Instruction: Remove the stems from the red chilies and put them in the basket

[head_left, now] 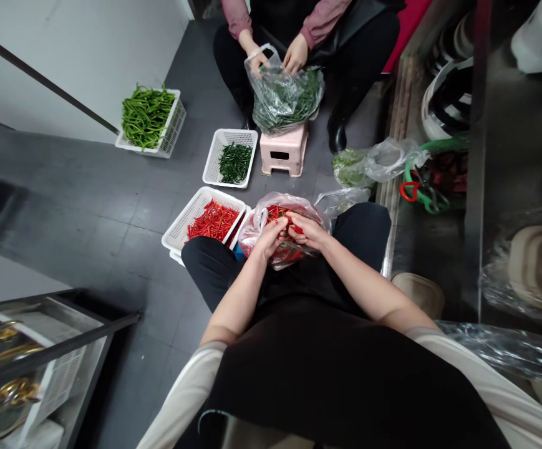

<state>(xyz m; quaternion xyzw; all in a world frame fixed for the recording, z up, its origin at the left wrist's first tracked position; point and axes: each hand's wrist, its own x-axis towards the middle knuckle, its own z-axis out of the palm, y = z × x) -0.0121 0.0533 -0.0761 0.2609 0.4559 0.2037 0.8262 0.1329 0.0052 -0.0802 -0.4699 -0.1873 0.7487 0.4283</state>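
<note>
Between my knees rests an open clear plastic bag (284, 254) full of red chilies (277, 212). My left hand (274, 237) is over the bag's opening, its fingers closed on red chilies. Close on its right, my right hand (307, 231) has its fingers and thumb pressed together on red chilies too. The fingertips of both hands nearly meet. Left of the bag, beside my knee, a white perforated basket (180, 226) holds a heap of loose red chilies (212, 221).
A person sits opposite, hands (296, 55) in a bag of green chilies (282, 103) on a pink stool (284, 149). White baskets of small green chilies (236, 163) and long green ones (148, 115) stand left. Shelving (481, 156) lines the right; a metal rack (78, 340) is lower left.
</note>
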